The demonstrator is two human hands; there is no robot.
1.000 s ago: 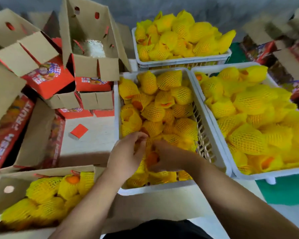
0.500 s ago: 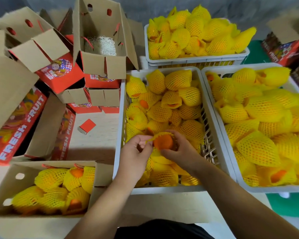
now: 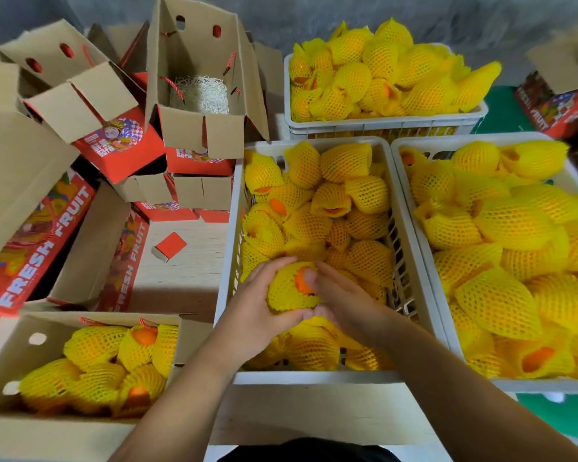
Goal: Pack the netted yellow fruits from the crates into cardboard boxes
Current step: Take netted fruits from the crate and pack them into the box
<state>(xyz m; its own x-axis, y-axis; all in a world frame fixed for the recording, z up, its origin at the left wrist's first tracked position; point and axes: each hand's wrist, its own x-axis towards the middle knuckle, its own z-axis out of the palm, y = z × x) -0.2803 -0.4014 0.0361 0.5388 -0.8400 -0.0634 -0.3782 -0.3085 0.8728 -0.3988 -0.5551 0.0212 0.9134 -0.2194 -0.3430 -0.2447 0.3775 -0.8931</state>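
A netted yellow fruit point(image 3: 289, 288) with orange skin showing at its top sits between both hands, above the near end of the middle white crate point(image 3: 229, 261). My left hand point(image 3: 254, 311) cups it from the left and below, thumb curled under it. My right hand point(image 3: 344, 301) presses against its right side, fingers over the orange patch. The crate holds several more netted fruits point(image 3: 347, 191). At the lower left an open cardboard box point(image 3: 0, 368) holds several netted fruits point(image 3: 114, 361).
Two more white crates of netted fruit stand at the right point(image 3: 424, 228) and the back point(image 3: 381, 123). Open red-and-brown fruit boxes point(image 3: 201, 128) are piled at the left and back left. A small red box point(image 3: 169, 246) lies on the floor.
The hands have closed around the fruit, which now sits deeper in its net; earlier they were pulling the net's mouth around its exposed orange top.
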